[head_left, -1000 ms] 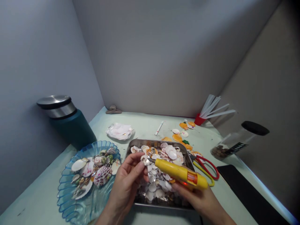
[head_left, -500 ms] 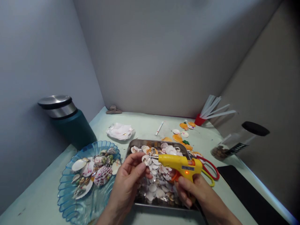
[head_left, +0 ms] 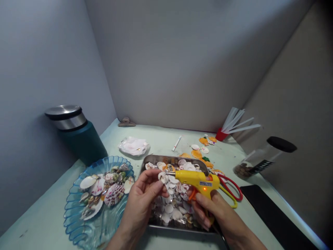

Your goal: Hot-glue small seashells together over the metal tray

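Observation:
My left hand [head_left: 144, 199] pinches a small white shell [head_left: 162, 177] above a steel tray [head_left: 145, 165] heaped with shells. My right hand [head_left: 212, 211] grips a yellow glue gun [head_left: 199, 179] by its handle, a finger on the orange trigger. The gun lies level, its metal nozzle touching the shell held in my left fingers. An orange light glows on the gun's side.
A blue glass dish [head_left: 78, 208] of shells stands left of the tray, a teal flask [head_left: 76, 139] behind it. Red and yellow scissors [head_left: 229, 192], a black-lidded jar [head_left: 260, 161], a red cup of glue sticks [head_left: 229, 126], orange shells [head_left: 200, 152] and crumpled tissue [head_left: 133, 146] lie around.
My right hand has turned the glue gun from a slant to level and brought its nozzle up to the shell. My left hand has hardly moved.

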A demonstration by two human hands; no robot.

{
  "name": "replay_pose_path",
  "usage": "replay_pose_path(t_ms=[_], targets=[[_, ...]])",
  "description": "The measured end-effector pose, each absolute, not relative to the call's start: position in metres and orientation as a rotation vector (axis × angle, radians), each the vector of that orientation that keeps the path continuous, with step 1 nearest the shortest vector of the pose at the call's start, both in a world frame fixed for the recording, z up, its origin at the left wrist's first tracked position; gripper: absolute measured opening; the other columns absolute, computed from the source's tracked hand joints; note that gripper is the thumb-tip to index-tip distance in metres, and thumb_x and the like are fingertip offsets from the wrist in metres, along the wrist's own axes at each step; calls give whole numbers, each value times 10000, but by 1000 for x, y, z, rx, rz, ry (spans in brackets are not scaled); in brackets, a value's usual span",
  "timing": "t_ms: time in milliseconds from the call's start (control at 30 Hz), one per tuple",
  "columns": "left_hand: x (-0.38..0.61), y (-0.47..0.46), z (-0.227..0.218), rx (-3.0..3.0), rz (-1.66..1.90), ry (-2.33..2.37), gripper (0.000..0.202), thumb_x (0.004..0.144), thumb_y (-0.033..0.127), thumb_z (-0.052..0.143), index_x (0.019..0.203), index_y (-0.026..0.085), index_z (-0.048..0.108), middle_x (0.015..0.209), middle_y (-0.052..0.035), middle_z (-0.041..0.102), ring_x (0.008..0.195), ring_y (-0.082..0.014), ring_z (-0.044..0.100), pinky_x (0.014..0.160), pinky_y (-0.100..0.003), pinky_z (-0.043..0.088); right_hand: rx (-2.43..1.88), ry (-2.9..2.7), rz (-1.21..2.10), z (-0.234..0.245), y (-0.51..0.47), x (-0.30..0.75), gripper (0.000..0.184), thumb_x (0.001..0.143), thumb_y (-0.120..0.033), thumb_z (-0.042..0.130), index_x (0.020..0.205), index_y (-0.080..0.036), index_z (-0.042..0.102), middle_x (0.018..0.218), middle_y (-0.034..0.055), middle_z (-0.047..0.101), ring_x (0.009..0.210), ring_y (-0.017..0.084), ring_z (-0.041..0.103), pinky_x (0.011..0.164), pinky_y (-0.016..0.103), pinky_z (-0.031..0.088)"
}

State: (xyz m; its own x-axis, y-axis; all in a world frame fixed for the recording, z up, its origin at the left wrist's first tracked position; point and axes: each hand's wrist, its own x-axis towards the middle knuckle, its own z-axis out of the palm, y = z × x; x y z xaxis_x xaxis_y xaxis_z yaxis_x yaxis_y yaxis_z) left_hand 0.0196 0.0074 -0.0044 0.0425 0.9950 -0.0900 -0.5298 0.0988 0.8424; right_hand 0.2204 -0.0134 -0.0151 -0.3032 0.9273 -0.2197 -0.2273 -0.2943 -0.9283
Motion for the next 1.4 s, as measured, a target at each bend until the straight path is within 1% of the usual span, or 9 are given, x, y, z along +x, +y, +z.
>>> replay_pose_path(t_ms=[133,333,500,633,900,1033,1167,1267,1400], targets=[[19,10,-5,733,1368,819,279,710,228,771,962,168,668,763,-6,642,613,-107,610,590,-224,531,-1085,-1120,1721,-7,-7,220,371,798,-514,674,837,-157,580,441,-85,476,343,38,349,365,157,278],[19,11,-3,703,1402,845,291,692,231,782,951,163,670,713,10,623,593,-100,599,570,-208,515,-1152,-1194,1697,-5,2,222,434,757,-553,694,878,-152,582,465,-80,494,361,40,375,389,166,275],[21,12,-4,709,1353,861,293,698,248,781,955,165,666,675,9,635,573,-107,605,558,-213,515,-1183,-1190,1650,-10,-1,224,460,741,-586,690,831,-148,577,477,-79,480,380,33,346,403,169,285],[22,13,-6,705,1346,876,304,690,254,787,954,169,663,686,13,634,566,-106,609,561,-220,524,-1210,-1188,1637,-11,-2,224,481,717,-598,701,839,-145,593,469,-82,464,384,43,336,398,182,270],[22,11,-5,721,1358,908,286,702,243,775,952,160,665,712,5,630,591,-114,616,583,-241,544,-1266,-1170,1571,-13,-4,223,449,712,-567,719,828,-143,625,499,-68,468,405,52,343,404,194,259],[22,12,-6,713,1375,894,292,680,235,788,937,162,671,747,5,627,585,-109,608,560,-241,544,-1259,-1173,1543,-12,-5,222,418,727,-543,720,824,-146,632,495,-67,459,415,60,348,405,201,265],[22,12,-5,712,1354,893,294,709,243,766,969,159,659,672,19,614,556,-100,598,568,-229,527,-1286,-1182,1485,-12,-6,220,411,719,-525,734,830,-141,640,518,-58,480,430,60,371,407,197,283],[22,11,-5,686,1349,888,296,710,249,766,968,157,654,661,22,612,561,-100,593,562,-227,521,-1305,-1197,1448,-14,-7,220,418,717,-523,734,841,-132,651,539,-48,501,440,56,383,406,190,302],[21,11,-6,681,1322,871,296,730,259,753,985,155,644,612,19,627,541,-96,589,558,-207,506,-1308,-1224,1400,-17,-8,221,376,738,-489,728,853,-137,661,552,-43,524,428,52,391,388,183,312]])
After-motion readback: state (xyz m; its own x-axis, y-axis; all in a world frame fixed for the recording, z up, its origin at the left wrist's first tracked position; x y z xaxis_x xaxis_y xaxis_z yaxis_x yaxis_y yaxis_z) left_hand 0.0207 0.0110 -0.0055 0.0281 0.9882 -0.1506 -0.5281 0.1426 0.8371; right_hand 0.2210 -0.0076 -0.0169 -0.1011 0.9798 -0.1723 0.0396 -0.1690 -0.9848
